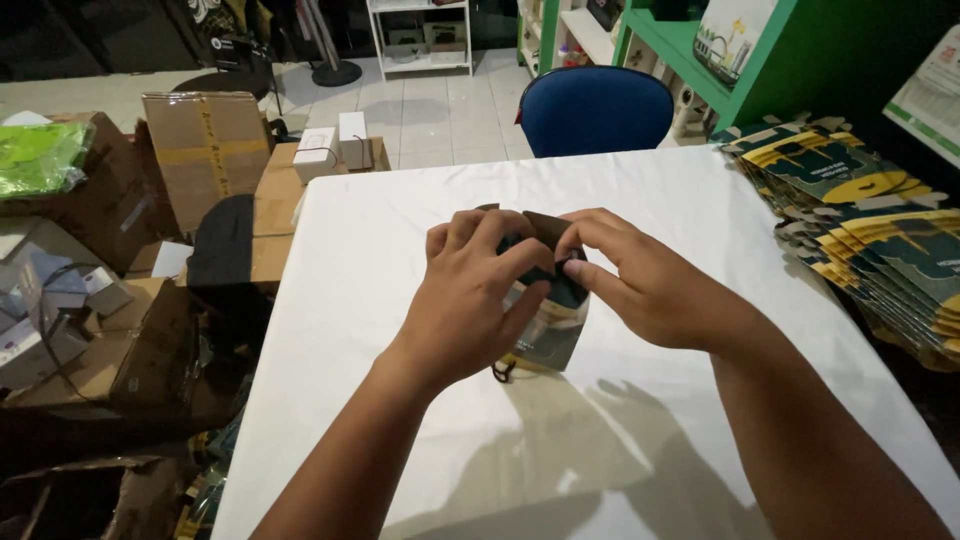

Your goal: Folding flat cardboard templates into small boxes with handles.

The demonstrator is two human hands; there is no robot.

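Both forearms reach in from the bottom edge, and the hands meet over a small printed carton that stands on the white table, near its middle. The left hand wraps around the near and left side of the carton, fingers curled over its top edge, so it has a firm hold. The right hand is pinched at the carton's top, thumb and forefinger closed on a dark brown flap that stands up between the two hands. By the look of it, the step in hand is folding the carton's top shut; the next move seems to call for a steady grip on the body while the flap is pressed down and tucked in. A small dark loop shows at the carton's lower edge. Flat unfolded cartons lie stacked at the table's right edge, well apart. A blue chair stands at the far side, and brown boxes crowd the floor to the left.
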